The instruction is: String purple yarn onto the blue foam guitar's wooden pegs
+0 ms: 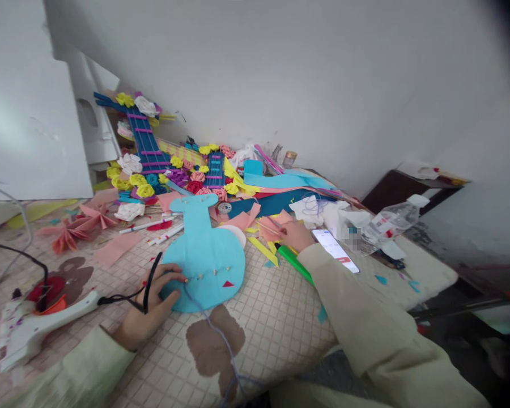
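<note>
A light-blue guitar-shaped paper cutout (208, 255) lies on the table, with small pegs across its body and head and a red triangle near its lower right. My left hand (157, 292) rests at its left edge, thumb and index finger apart, the index fingertip touching the end peg. From near that peg a purple thread (216, 328) runs down over the table's front edge. Off to the right, my right hand (295, 235) reaches into pink paper scraps (272, 224), fingers drawn together. What they pinch, if anything, is too small to tell. A green marker (295, 263) lies beside this hand.
A hot glue gun (42, 328) with a black cord stands at left. Finished paper guitars (147, 141) and crepe flowers crowd the back. Right of my right hand are a lit phone (335, 249) and a plastic bottle (395, 221). White pens (147, 225) lie left of the cutout.
</note>
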The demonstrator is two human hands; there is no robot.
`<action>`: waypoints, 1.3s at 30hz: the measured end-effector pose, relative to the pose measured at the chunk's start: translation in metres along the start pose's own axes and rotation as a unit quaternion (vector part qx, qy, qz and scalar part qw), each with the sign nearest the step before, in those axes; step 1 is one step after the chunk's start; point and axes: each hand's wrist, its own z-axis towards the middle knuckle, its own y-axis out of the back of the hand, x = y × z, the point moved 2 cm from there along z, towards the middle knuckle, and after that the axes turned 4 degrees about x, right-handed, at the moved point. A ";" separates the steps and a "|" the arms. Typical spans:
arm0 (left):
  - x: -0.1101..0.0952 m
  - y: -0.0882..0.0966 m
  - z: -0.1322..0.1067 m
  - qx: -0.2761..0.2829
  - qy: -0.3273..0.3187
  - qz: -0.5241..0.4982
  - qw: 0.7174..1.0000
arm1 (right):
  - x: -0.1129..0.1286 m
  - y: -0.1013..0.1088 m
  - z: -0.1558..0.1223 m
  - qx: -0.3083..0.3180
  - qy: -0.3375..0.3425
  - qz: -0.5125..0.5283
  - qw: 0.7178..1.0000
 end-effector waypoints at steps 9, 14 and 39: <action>0.001 0.001 0.001 -0.012 0.000 0.009 1.000 | 0.009 -0.006 0.011 0.014 0.008 -0.094 0.995; 0.001 -0.001 0.001 -0.008 0.001 0.001 1.000 | 0.011 -0.012 0.012 0.012 0.005 -0.076 0.997; -0.010 -0.001 0.000 -0.015 0.005 -0.020 1.000 | 0.079 0.053 -0.058 -0.155 0.179 0.588 0.773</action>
